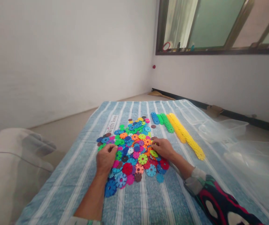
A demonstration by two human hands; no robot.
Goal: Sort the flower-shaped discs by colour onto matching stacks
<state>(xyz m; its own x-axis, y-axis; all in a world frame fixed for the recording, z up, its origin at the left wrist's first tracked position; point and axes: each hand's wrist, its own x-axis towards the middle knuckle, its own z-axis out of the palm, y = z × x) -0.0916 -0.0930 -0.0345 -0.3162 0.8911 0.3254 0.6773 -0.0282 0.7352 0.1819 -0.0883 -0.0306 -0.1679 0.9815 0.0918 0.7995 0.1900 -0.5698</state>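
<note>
A loose heap of notched plastic discs (pixel 136 155) in many colours is spread over the striped cloth. My left hand (pixel 106 157) rests at the heap's left side, thumb and fingers drawn together above green and pink discs; what they hold, if anything, is hidden. At the right side of the heap is my right hand (pixel 163 148), its fingers curled in over orange and brown discs. A yellow-green disc (pixel 153 153) lies just below those fingertips. Whether the right fingertips grip a disc cannot be made out.
Beyond my right hand lie rows of overlapping discs: a yellow row (pixel 188 137), a green row (pixel 167 122) and a short blue row (pixel 155 118). Clear plastic containers (pixel 253 156) stand along the right edge. The striped cloth (pixel 78 162) covers the table. A pale covered object (pixel 15 162) is at left.
</note>
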